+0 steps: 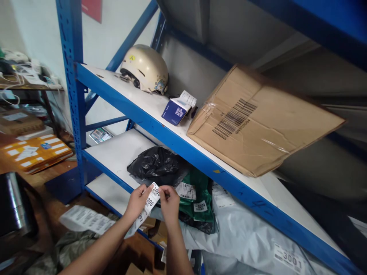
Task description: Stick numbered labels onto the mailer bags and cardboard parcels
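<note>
A strip of white printed labels [149,204] hangs between my two hands, with the numbers 3005, 006 and 07 showing. My left hand [137,201] pinches the strip by its left edge near the top. At the top label's right corner, my right hand [169,199] has its thumb and fingers pressed together on it. Just beyond the hands, a black plastic bag [157,164] lies on the middle shelf. Right of it is a green parcel bag [195,187] bearing a label marked 3004 [200,206]. A further length of labels [88,219] trails off to the lower left.
Above the hands, the blue-edged upper shelf [114,91] holds a cream helmet [146,68], a small blue box [174,112] and a large cardboard box [252,122]. Grey parcel bags [243,225], one labelled 3001, fill the lower right. An orange-taped parcel [37,151] lies at left.
</note>
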Demonstrator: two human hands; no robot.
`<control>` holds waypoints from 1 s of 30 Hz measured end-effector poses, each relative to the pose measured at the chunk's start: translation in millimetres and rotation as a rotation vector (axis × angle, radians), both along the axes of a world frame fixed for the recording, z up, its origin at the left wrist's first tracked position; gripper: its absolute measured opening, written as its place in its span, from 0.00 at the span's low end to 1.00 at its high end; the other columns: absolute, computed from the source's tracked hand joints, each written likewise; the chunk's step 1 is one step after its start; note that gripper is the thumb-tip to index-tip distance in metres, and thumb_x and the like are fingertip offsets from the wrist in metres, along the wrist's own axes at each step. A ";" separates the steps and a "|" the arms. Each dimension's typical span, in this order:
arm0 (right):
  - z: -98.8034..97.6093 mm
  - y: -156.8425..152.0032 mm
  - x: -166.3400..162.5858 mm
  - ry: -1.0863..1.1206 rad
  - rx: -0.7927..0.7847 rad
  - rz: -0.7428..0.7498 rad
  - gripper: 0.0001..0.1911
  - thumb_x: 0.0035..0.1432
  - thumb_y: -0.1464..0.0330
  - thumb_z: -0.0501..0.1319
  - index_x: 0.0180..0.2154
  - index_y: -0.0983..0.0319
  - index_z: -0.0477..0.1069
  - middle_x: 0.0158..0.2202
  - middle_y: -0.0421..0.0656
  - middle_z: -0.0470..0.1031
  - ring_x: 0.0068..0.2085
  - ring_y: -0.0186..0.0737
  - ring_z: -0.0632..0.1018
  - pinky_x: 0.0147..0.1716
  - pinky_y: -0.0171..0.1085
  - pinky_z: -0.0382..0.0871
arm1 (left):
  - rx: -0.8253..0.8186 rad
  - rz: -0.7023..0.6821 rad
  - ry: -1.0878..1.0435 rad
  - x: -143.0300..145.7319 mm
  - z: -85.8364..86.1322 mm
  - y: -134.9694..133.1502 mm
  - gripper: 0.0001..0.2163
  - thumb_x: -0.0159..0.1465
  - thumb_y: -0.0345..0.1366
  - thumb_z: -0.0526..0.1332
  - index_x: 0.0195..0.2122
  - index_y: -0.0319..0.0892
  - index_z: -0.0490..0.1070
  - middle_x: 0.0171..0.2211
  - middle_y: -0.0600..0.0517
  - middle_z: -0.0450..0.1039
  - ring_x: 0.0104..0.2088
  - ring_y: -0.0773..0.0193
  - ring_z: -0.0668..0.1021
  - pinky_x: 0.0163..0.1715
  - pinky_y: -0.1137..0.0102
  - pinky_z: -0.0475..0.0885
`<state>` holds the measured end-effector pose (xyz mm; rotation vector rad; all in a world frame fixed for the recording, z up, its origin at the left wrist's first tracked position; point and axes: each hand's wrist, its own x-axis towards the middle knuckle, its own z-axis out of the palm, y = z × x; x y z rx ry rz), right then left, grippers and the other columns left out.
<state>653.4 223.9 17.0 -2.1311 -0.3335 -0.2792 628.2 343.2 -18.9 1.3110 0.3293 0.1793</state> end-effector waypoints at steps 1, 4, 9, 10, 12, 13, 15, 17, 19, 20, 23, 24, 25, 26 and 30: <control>-0.6 1.5 2.2 0.022 0.000 0.001 0.10 0.55 0.64 0.56 0.29 0.62 0.73 0.28 0.44 0.75 0.30 0.38 0.75 0.31 0.35 0.68 | -0.010 -0.011 0.006 1.9 -1.1 -0.7 0.22 0.48 0.57 0.62 0.19 0.41 0.61 0.15 0.60 0.59 0.20 0.71 0.62 0.20 0.75 0.56; 1.2 4.3 10.8 0.097 -0.004 0.023 0.08 0.53 0.66 0.56 0.28 0.62 0.73 0.28 0.44 0.77 0.30 0.39 0.77 0.31 0.35 0.69 | -0.030 -0.076 0.037 4.7 -2.5 0.7 0.23 0.45 0.57 0.64 0.24 0.40 0.66 0.17 0.58 0.64 0.20 0.70 0.64 0.20 0.75 0.58; 9.3 -1.5 27.3 0.164 -0.271 -0.103 0.09 0.54 0.71 0.55 0.29 0.62 0.74 0.28 0.44 0.79 0.32 0.40 0.79 0.33 0.35 0.70 | -0.003 -0.180 0.086 -5.3 -7.6 9.0 0.24 0.43 0.57 0.65 0.19 0.40 0.63 0.15 0.58 0.62 0.18 0.69 0.64 0.19 0.74 0.56; 10.4 -3.2 30.0 0.184 -0.370 -0.129 0.08 0.53 0.73 0.56 0.28 0.62 0.74 0.28 0.45 0.79 0.32 0.41 0.79 0.34 0.35 0.70 | 0.003 -0.204 0.082 -8.1 -9.5 11.3 0.23 0.43 0.57 0.65 0.19 0.40 0.64 0.15 0.57 0.63 0.19 0.69 0.64 0.19 0.74 0.56; 13.0 -4.9 33.4 0.236 -0.511 -0.161 0.07 0.49 0.75 0.60 0.31 0.64 0.76 0.27 0.48 0.79 0.32 0.45 0.79 0.33 0.37 0.69 | 0.027 -0.222 0.038 -11.0 -12.2 16.8 0.23 0.47 0.57 0.63 0.21 0.39 0.66 0.17 0.57 0.63 0.20 0.69 0.64 0.20 0.74 0.57; 14.9 -5.1 34.1 0.250 -0.562 -0.183 0.11 0.46 0.75 0.63 0.35 0.64 0.76 0.29 0.51 0.79 0.33 0.48 0.79 0.33 0.39 0.69 | 0.043 -0.219 0.001 -10.5 -12.4 20.0 0.22 0.50 0.57 0.61 0.23 0.39 0.67 0.18 0.57 0.63 0.21 0.69 0.65 0.21 0.75 0.58; 21.9 -4.7 33.2 0.205 -0.683 -0.207 0.24 0.41 0.74 0.68 0.44 0.63 0.74 0.38 0.55 0.78 0.37 0.53 0.79 0.33 0.41 0.68 | 0.072 -0.193 -0.070 -5.4 -9.3 26.9 0.21 0.55 0.56 0.58 0.26 0.39 0.68 0.19 0.57 0.63 0.22 0.69 0.65 0.22 0.75 0.59; 34.5 -5.5 30.5 0.182 -0.838 -0.112 0.23 0.39 0.72 0.70 0.42 0.59 0.75 0.44 0.54 0.77 0.41 0.54 0.78 0.36 0.42 0.68 | 0.097 -0.140 -0.105 3.4 -1.0 32.9 0.21 0.57 0.56 0.56 0.27 0.40 0.67 0.19 0.57 0.63 0.21 0.69 0.64 0.21 0.75 0.59; 51.5 -7.7 27.2 0.170 -0.895 0.012 0.10 0.43 0.71 0.69 0.33 0.58 0.77 0.40 0.49 0.78 0.42 0.52 0.78 0.38 0.42 0.68 | 0.124 -0.076 -0.119 12.5 10.7 36.0 0.21 0.58 0.56 0.54 0.26 0.41 0.66 0.18 0.58 0.61 0.20 0.69 0.63 0.20 0.74 0.58; 60.4 -8.6 25.7 0.134 -0.851 0.050 0.06 0.46 0.69 0.67 0.31 0.58 0.77 0.36 0.48 0.79 0.41 0.50 0.77 0.40 0.42 0.68 | 0.143 -0.053 -0.132 16.3 17.0 36.0 0.20 0.58 0.56 0.53 0.24 0.42 0.64 0.17 0.59 0.60 0.19 0.69 0.62 0.20 0.74 0.57; 79.4 -3.9 23.7 -0.097 -0.498 0.199 0.16 0.53 0.63 0.63 0.45 0.59 0.73 0.43 0.47 0.77 0.46 0.45 0.76 0.42 0.39 0.68 | 0.219 -0.024 -0.201 25.1 34.5 31.2 0.19 0.59 0.53 0.54 0.20 0.42 0.61 0.17 0.59 0.58 0.20 0.69 0.62 0.22 0.74 0.57; 81.5 0.7 24.7 -0.141 -0.379 0.278 0.19 0.55 0.62 0.62 0.49 0.58 0.70 0.46 0.46 0.76 0.47 0.43 0.75 0.42 0.37 0.69 | 0.249 -0.008 -0.225 28.2 39.1 29.2 0.19 0.59 0.51 0.54 0.19 0.42 0.60 0.17 0.59 0.58 0.21 0.69 0.62 0.24 0.73 0.57; 81.4 6.6 27.2 -0.149 -0.290 0.344 0.19 0.56 0.63 0.60 0.50 0.58 0.69 0.46 0.46 0.76 0.46 0.41 0.75 0.41 0.35 0.69 | 0.278 0.016 -0.243 32.1 43.1 27.7 0.19 0.59 0.50 0.54 0.19 0.42 0.59 0.17 0.59 0.57 0.22 0.69 0.62 0.25 0.73 0.57; 79.7 13.2 31.2 -0.141 -0.231 0.372 0.17 0.57 0.64 0.58 0.48 0.58 0.70 0.44 0.45 0.77 0.44 0.39 0.76 0.40 0.34 0.69 | 0.301 0.049 -0.251 37.2 46.3 27.1 0.19 0.59 0.49 0.54 0.18 0.42 0.58 0.17 0.59 0.56 0.23 0.69 0.62 0.25 0.73 0.56; 70.0 35.1 59.9 -0.205 -0.219 0.241 0.10 0.60 0.68 0.54 0.39 0.61 0.74 0.37 0.44 0.78 0.39 0.38 0.77 0.41 0.35 0.68 | 0.312 0.044 -0.247 70.1 51.4 34.4 0.19 0.57 0.51 0.55 0.17 0.43 0.57 0.16 0.58 0.54 0.22 0.69 0.60 0.25 0.72 0.54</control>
